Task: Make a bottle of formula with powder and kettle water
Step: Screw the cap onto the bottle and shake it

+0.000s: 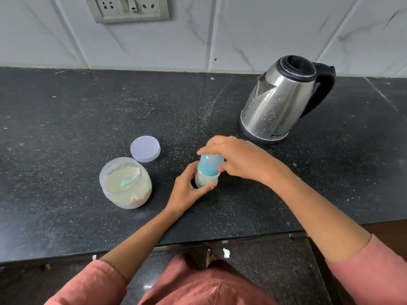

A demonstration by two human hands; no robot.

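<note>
A small baby bottle with pale milky liquid stands upright on the black counter. My left hand grips its body from the left. My right hand curls over the blue cap on top, fingers and thumb around it. To the left stands an open clear jar of formula powder with a blue scoop lying in the powder. The jar's lid lies flat just behind it. A steel kettle with a black handle and closed lid stands at the back right.
A white tiled wall runs behind the counter, with a socket panel at the upper left. The counter's front edge lies close to my body, with dark floor below.
</note>
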